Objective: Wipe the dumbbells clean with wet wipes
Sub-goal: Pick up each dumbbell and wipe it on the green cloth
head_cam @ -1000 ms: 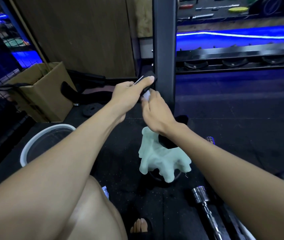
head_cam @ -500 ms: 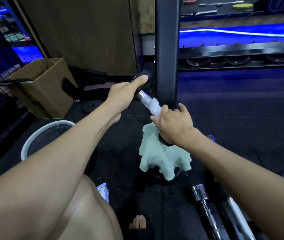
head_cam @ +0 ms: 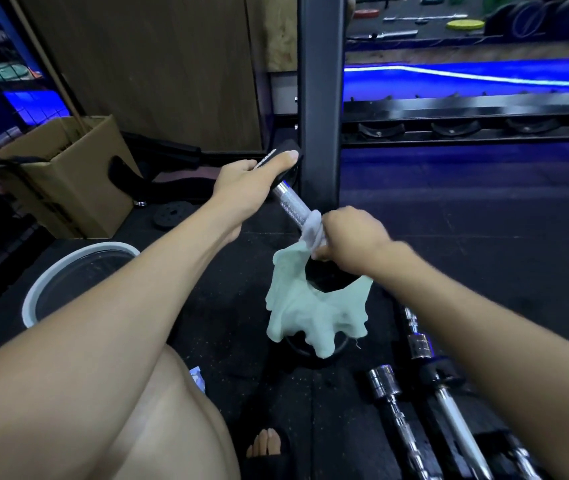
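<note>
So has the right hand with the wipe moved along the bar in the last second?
Yes. The right hand has slid the wipe down the bar, away from the left hand and the upright post, toward the green cloth.

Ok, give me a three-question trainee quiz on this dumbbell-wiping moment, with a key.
1. True or false: the right hand wraps a white wet wipe around the knurled chrome dumbbell handle.
2. What does the left hand grip? A) the black upper end of the dumbbell B) the brown cardboard box C) the white round bucket
3. Fill in: a pale green ____ is draped over the dumbbell's lower end.

Key: 1 true; 2 A; 3 cloth.
</note>
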